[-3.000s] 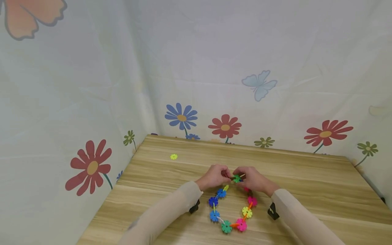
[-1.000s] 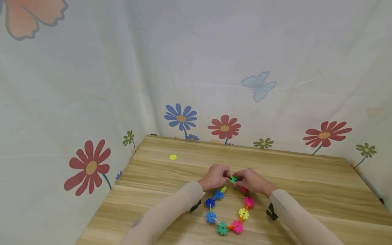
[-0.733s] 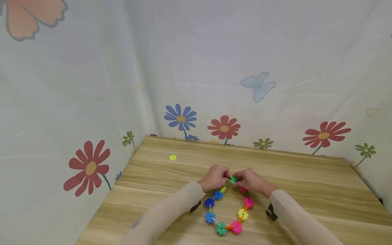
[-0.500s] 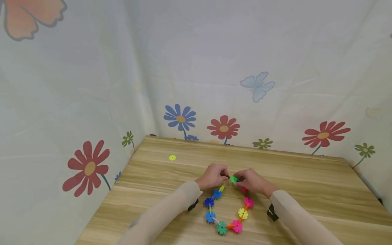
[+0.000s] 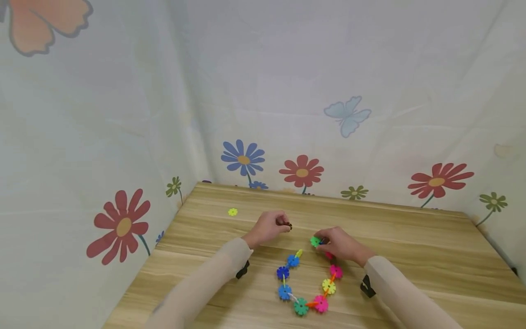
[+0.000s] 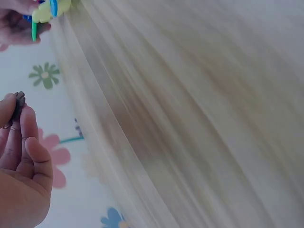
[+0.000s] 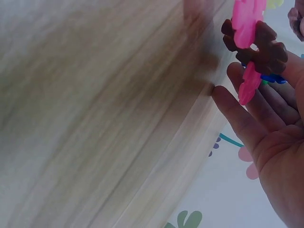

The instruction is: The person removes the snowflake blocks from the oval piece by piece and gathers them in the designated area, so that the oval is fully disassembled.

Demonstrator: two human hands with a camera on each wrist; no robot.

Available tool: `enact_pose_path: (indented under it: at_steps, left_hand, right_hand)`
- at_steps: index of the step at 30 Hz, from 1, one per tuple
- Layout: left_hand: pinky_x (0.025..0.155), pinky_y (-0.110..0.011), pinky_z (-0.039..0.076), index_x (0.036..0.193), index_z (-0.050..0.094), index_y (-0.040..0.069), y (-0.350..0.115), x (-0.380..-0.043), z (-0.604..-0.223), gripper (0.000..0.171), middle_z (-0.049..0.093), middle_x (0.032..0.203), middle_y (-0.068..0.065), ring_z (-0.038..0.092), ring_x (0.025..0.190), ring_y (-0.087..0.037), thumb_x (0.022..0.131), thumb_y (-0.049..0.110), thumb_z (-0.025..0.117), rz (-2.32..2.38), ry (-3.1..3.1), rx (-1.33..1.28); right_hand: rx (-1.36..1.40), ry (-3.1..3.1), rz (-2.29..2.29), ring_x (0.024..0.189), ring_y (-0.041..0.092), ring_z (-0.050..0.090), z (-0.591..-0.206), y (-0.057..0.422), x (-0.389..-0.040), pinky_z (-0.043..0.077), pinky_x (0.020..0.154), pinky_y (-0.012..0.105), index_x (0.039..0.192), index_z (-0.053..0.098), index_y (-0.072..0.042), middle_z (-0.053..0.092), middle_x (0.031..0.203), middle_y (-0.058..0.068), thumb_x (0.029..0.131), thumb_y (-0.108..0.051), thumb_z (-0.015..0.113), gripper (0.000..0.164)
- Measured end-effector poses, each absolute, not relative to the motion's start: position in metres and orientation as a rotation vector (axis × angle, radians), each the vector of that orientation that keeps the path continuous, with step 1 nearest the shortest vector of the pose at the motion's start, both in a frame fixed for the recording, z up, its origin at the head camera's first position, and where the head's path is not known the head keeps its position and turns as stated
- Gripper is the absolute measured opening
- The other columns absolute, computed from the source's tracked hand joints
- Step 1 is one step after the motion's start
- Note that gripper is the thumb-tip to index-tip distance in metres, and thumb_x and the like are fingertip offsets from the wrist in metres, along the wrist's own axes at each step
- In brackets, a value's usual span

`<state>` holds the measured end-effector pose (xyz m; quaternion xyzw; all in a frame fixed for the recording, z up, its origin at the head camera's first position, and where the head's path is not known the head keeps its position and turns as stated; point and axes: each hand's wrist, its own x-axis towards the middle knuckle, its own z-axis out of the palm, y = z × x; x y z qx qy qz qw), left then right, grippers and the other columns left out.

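Note:
In the head view, my left hand (image 5: 267, 227) pinches a loose dark brown notched flower disc (image 5: 290, 226), also seen edge-on between thumb and fingers in the left wrist view. To its right, my right hand (image 5: 342, 243) holds the bright green flower disc (image 5: 315, 241) and a blue one at the upper end of a linked chain of flower discs. A brown disc (image 7: 266, 52) and pink discs hang from this end in the right wrist view. The chain curves round to a yellow disc (image 5: 299, 252) at its other end, apart from the green one.
A single yellow flower disc (image 5: 233, 212) lies on the wooden table (image 5: 411, 237) toward the back left. Behind the table and along its left side stands a pale cloth (image 5: 267, 68) printed with flowers and butterflies.
My left hand has drawn away leftward and a little back with the brown disc, parting from the green disc. My right hand stays nearly in place, holding the chain end.

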<state>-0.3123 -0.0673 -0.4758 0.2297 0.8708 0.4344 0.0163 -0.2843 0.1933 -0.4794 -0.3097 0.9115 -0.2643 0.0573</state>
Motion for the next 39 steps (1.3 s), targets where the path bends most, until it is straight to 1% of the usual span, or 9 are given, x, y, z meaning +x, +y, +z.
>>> enact_pose_path:
  at_steps: [8, 15, 23, 29, 31, 36, 37, 39]
  left_hand:
    - [0.058, -0.027, 0.051, 0.092, 0.059, 0.01, -0.1, -0.317, -0.479, 0.011, 0.062, 0.078, -0.001, 0.061, 0.068, -0.015, 0.087, 0.01, 0.069, 1.437, 2.712, 0.55]
    - [0.06, -0.027, 0.05, 0.097, 0.062, 0.006, -0.124, -0.323, -0.48, 0.012, 0.065, 0.083, -0.004, 0.061, 0.073, -0.015, 0.087, 0.005, 0.068, 1.452, 2.766, 0.435]
    - [0.067, -0.029, 0.051, 0.097, 0.066, 0.005, -0.144, -0.332, -0.485, 0.013, 0.067, 0.085, -0.006, 0.062, 0.078, -0.016, 0.084, 0.003, 0.069, 1.38, 2.86, 0.339]
    - [0.072, -0.033, 0.051, 0.101, 0.066, 0.001, -0.155, -0.335, -0.487, 0.021, 0.067, 0.087, -0.008, 0.063, 0.081, -0.019, 0.081, -0.005, 0.069, 1.335, 2.871, 0.245]
    - [0.07, -0.032, 0.051, 0.102, 0.066, 0.0, -0.16, -0.337, -0.487, 0.024, 0.067, 0.086, -0.009, 0.063, 0.08, -0.019, 0.08, -0.007, 0.068, 1.314, 2.871, 0.222]
    - [0.057, -0.029, 0.049, 0.104, 0.065, 0.0, -0.166, -0.339, -0.488, 0.027, 0.066, 0.086, -0.011, 0.061, 0.076, -0.02, 0.079, -0.009, 0.068, 1.256, 2.861, 0.171]
    - [0.056, -0.028, 0.048, 0.104, 0.065, 0.0, -0.167, -0.339, -0.488, 0.027, 0.066, 0.086, -0.011, 0.06, 0.075, -0.02, 0.078, -0.01, 0.068, 1.247, 2.862, 0.165]
    - [0.058, -0.029, 0.048, 0.103, 0.065, 0.001, -0.167, -0.339, -0.488, 0.027, 0.066, 0.085, -0.011, 0.06, 0.076, -0.021, 0.078, -0.01, 0.068, 1.209, 2.888, 0.168]
  right_hand:
    - [-0.934, 2.754, -0.807, 0.084, 0.013, 0.061, -0.476, 0.192, -0.281, 0.051, 0.074, 0.03, 0.109, 0.065, 0.0, 0.066, 0.098, 0.002, 0.085, -0.016, 0.071, 0.029]
    - [-0.942, 2.754, -0.818, 0.083, 0.011, 0.06, -0.476, 0.194, -0.281, 0.051, 0.072, 0.029, 0.109, 0.065, -0.001, 0.066, 0.097, 0.001, 0.086, -0.015, 0.071, 0.028]
    - [-0.915, 2.751, -0.816, 0.082, 0.008, 0.059, -0.478, 0.194, -0.281, 0.05, 0.072, 0.027, 0.109, 0.066, -0.004, 0.065, 0.096, -0.003, 0.086, -0.018, 0.07, 0.027]
    - [-0.923, 2.75, -0.814, 0.082, 0.009, 0.059, -0.477, 0.194, -0.28, 0.05, 0.072, 0.027, 0.109, 0.066, -0.004, 0.065, 0.096, -0.002, 0.086, -0.017, 0.071, 0.027]
    - [-0.921, 2.751, -0.809, 0.082, 0.008, 0.059, -0.477, 0.194, -0.279, 0.05, 0.073, 0.028, 0.109, 0.066, -0.004, 0.065, 0.096, -0.002, 0.086, -0.017, 0.071, 0.027]
    - [-0.901, 2.742, -0.809, 0.082, 0.008, 0.059, -0.476, 0.193, -0.279, 0.05, 0.073, 0.027, 0.11, 0.066, -0.005, 0.065, 0.096, -0.003, 0.086, -0.017, 0.071, 0.027]
    - [-0.899, 2.739, -0.812, 0.082, 0.008, 0.059, -0.476, 0.193, -0.279, 0.05, 0.073, 0.027, 0.11, 0.066, -0.005, 0.065, 0.096, -0.003, 0.086, -0.017, 0.071, 0.027]
    - [-0.9, 2.738, -0.812, 0.081, 0.008, 0.058, -0.476, 0.193, -0.279, 0.05, 0.072, 0.027, 0.11, 0.066, -0.005, 0.065, 0.096, -0.003, 0.086, -0.017, 0.071, 0.027]
